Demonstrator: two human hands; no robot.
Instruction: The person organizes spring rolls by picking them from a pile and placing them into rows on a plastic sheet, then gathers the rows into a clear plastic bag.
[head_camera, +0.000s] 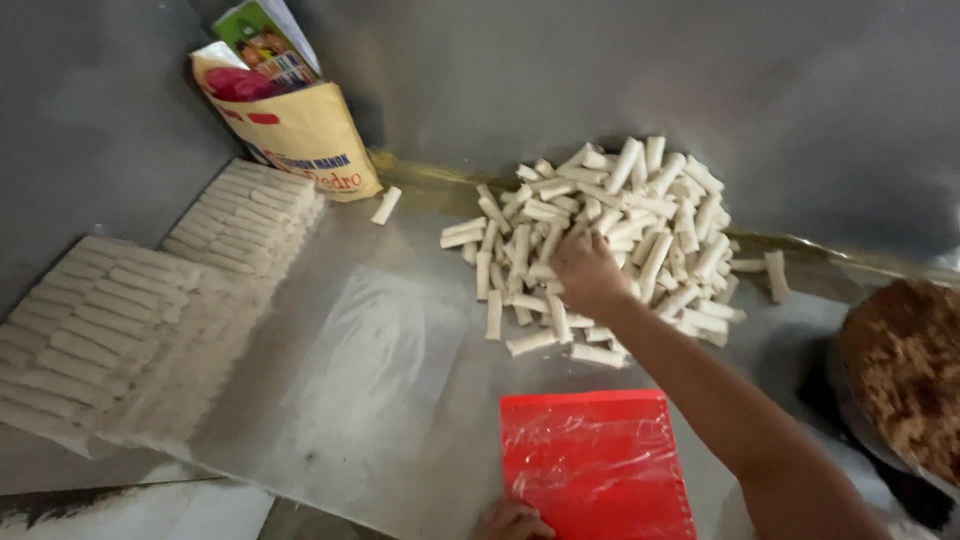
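My right hand reaches out over a loose heap of pale, stick-shaped dough rolls on a steel table, its fingers curled down into the heap; what they grip is hidden. My left hand shows only partly at the bottom edge, resting at the near left corner of a red plastic sheet that lies flat on the table. Whether the left hand's fingers are apart is not visible.
Packed rows of the same rolls lie wrapped in clear film at the left. A yellow paper bag leans against the steel wall. A pan of brown crumbly filling stands at the right. One stray roll lies near the bag.
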